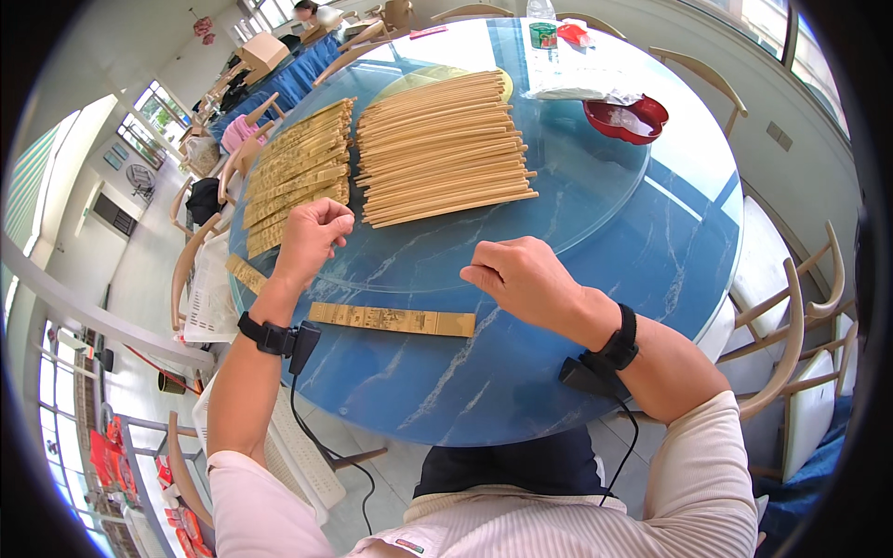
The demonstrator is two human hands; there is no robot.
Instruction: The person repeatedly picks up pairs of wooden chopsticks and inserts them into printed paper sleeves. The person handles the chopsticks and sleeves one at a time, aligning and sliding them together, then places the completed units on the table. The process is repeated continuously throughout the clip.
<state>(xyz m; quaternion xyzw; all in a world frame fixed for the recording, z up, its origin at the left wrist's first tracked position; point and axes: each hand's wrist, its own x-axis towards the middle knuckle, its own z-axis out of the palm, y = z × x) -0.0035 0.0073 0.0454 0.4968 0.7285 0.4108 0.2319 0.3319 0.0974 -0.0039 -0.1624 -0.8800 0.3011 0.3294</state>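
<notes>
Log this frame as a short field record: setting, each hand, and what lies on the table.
setting: round blue table, chairs around it
left hand: closed in a fist above the table, nothing visible in it
right hand: fingers curled, apparently empty
nearest item: flat printed sleeve between the wrists
stacks: wooden chopsticks; printed sleeves
far side: red dish

Two hands [312, 237], two chopstick piles [442, 149], one red bowl [625, 118]

Red bowl [625, 118], green-lidded jar [543, 35], wooden chairs [791, 316]
</notes>
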